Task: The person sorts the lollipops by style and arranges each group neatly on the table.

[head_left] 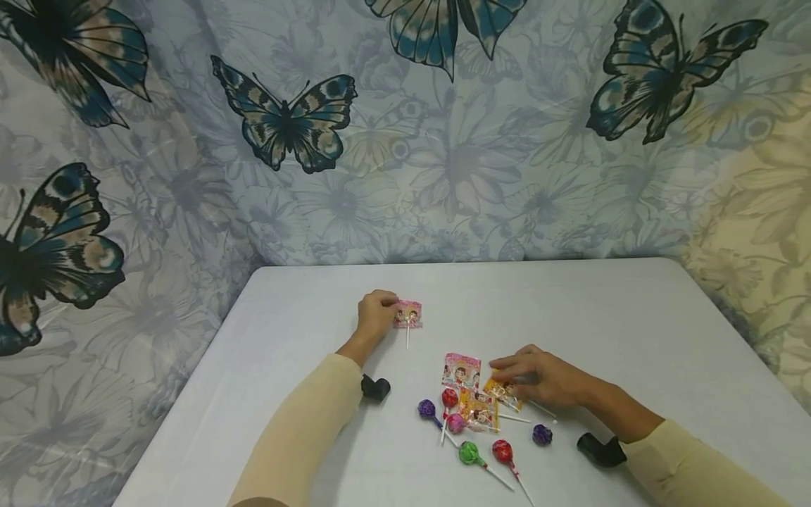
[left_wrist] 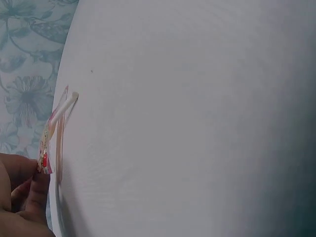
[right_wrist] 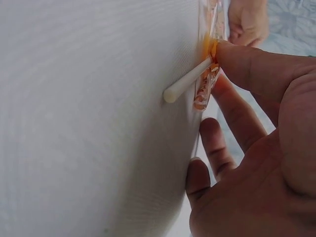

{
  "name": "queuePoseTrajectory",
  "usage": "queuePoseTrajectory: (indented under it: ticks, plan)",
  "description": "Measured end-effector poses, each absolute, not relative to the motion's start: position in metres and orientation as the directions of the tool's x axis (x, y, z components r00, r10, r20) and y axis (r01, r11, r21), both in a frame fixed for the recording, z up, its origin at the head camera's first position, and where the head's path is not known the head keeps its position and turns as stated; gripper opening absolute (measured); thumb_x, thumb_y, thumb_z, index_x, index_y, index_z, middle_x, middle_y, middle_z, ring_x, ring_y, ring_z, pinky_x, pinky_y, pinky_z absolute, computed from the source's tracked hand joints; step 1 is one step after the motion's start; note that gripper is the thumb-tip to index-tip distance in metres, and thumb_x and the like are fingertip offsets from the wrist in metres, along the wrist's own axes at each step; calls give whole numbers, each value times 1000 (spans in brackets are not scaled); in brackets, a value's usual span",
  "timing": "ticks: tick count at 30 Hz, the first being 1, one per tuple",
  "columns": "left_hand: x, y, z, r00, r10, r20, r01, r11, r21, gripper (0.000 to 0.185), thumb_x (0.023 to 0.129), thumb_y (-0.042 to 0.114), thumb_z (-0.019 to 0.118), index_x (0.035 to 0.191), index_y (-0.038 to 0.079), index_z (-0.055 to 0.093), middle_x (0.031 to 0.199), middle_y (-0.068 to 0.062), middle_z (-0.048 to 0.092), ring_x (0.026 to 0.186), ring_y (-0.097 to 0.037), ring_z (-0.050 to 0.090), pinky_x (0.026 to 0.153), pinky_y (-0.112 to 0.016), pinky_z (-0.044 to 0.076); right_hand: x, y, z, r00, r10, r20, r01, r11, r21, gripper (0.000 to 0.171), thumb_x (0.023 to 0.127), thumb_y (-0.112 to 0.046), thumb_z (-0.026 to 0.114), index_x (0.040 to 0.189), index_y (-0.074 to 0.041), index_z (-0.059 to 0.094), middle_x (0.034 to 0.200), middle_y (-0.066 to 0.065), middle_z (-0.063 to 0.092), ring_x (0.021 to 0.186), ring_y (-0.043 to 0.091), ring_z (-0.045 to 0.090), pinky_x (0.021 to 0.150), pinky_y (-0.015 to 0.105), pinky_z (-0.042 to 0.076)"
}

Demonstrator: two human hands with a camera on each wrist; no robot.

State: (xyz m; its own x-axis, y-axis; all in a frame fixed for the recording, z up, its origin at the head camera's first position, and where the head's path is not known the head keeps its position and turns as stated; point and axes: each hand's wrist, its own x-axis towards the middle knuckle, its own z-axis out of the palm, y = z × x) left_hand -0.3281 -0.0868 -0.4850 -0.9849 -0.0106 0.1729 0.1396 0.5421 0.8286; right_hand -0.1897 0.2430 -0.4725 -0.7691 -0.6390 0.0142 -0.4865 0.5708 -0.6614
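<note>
Six round lollipops (head_left: 469,453) lay nearest on the white table (head_left: 633,331): two purple, two red, one pink, one green. Right hand (head_left: 543,379) pinched an orange packet lollipop (head_left: 503,393) beside two flat packets (head_left: 461,371). Left hand (head_left: 376,315) pinched a pink packet lollipop (head_left: 408,315) well apart.

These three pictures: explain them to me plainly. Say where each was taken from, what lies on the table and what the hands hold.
No machine here: a person works with two bare hands. The wide picture comes from a camera on the person's head, looking down at a white table. The other two come from cameras strapped to the wrists, so they show the table sideways and very close.

The left hand pinches a pink-wrapped lollipop, set apart from the rest. The right hand holds an orange-wrapped lollipop at the edge of the pile; its fingers press on the wrapper.

The pile holds more flat wrapped lollipops and round ones in purple, red, pink and green.
</note>
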Motion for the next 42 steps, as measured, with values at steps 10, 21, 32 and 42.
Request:
queuePoseTrajectory:
  ticks: [10, 21, 32, 42]
  plan:
    - [-335, -81, -485, -976, -134, 171, 78, 522, 849, 11, 86, 2, 69, 96, 2, 75, 94, -9, 70, 97, -26, 64, 83, -35, 50, -188, 242, -472, -770, -638, 21, -495, 577, -650, 34, 90, -18, 69, 124, -15, 68, 135, -1, 55, 108, 16, 44, 87, 47, 43]
    - [-344, -78, -489, -963, -179, 203, 67, 569, 820, 8, 85, 4, 71, 91, 1, 75, 92, -11, 69, 94, -27, 64, 82, -36, 50, -186, 241, -470, -789, -614, -21, -443, 592, -674, 33, 90, -15, 69, 123, -17, 68, 136, -2, 55, 108, 17, 44, 87, 47, 43]
    - [-345, -83, -489, -971, -110, 210, 110, 578, 808, 10, 84, 2, 70, 93, 1, 75, 99, -9, 67, 95, -25, 62, 84, -36, 49, -184, 240, -469, -789, -614, -14, -454, 600, -659, 34, 90, -15, 69, 124, -18, 68, 136, -2, 55, 107, 16, 44, 87, 49, 42]
    - [-343, -91, -487, -964, 117, 238, 254, 657, 710, 16, 84, 8, 75, 98, 1, 75, 115, -7, 67, 118, -29, 54, 104, -36, 35, -183, 240, -467, -792, -611, -12, -452, 598, -662, 34, 90, -14, 69, 124, -16, 68, 135, -1, 56, 107, 17, 45, 87, 50, 42]
